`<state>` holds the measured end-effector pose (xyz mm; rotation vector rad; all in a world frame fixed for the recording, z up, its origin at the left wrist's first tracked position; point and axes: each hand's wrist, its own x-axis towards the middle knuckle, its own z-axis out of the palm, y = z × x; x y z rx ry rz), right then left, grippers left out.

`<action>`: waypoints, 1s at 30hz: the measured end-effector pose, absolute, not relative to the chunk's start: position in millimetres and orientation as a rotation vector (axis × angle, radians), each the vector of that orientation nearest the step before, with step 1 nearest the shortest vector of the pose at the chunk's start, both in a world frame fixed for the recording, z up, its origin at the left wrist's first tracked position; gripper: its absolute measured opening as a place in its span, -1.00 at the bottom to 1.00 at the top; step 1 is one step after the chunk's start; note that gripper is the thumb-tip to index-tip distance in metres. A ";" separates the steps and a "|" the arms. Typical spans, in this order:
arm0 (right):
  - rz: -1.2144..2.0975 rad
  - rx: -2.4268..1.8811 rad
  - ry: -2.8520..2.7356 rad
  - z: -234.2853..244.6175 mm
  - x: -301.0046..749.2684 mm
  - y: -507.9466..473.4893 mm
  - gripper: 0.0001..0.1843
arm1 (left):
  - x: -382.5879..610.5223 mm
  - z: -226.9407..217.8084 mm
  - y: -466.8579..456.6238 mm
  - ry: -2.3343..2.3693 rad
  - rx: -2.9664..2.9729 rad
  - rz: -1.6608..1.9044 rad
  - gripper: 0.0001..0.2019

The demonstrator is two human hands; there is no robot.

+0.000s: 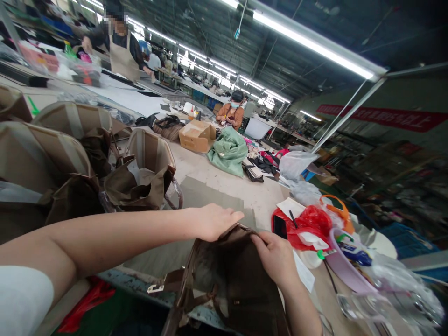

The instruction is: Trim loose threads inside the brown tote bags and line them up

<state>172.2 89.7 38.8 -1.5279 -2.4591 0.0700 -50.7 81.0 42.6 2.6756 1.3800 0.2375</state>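
Note:
A dark brown handbag (238, 275) hangs at the table's near edge, low in the middle of the head view. My left hand (217, 221) is closed over the bag's top edge on the far side, fingers curled out of sight behind it. My right hand (278, 256) pinches the same edge further right, with the thumb on the near face. A strap with a metal clasp (156, 289) sticks out from the bag's left side. Several open brown bags (140, 177) stand on the table to the left of my hands.
A cardboard box (198, 136) and a green sack (228, 151) lie further back on the table (196, 170). At right are a red plastic bag (311, 224), a phone (279, 227) and a lilac basin (345, 266). Two people (122, 51) work across the table.

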 end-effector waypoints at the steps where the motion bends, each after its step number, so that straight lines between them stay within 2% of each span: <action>1: 0.089 -1.521 -2.453 38.6 171.8 88.4 -0.59 | -56.4 41.7 82.7 1.403 2.688 0.211 -0.23; 3: 0.139 -1.523 -2.437 38.6 171.2 84.8 -0.58 | -66.4 42.6 87.2 1.387 2.750 0.227 -0.25; 9: 0.144 -1.645 -2.388 38.9 173.5 76.8 -0.57 | -66.2 55.8 91.5 0.967 2.952 0.405 -0.48; 18: 0.111 -1.624 -2.416 39.0 179.6 73.9 -0.61 | -37.6 55.6 106.4 0.883 2.871 0.524 -0.89; 22: 0.130 -1.584 -2.403 37.3 184.1 72.9 -0.63 | -30.1 55.6 112.5 0.841 2.824 0.503 -0.92; 30: 0.190 -1.554 -2.354 37.8 186.7 71.9 -0.62 | -18.2 50.4 110.4 1.065 2.792 0.559 -0.91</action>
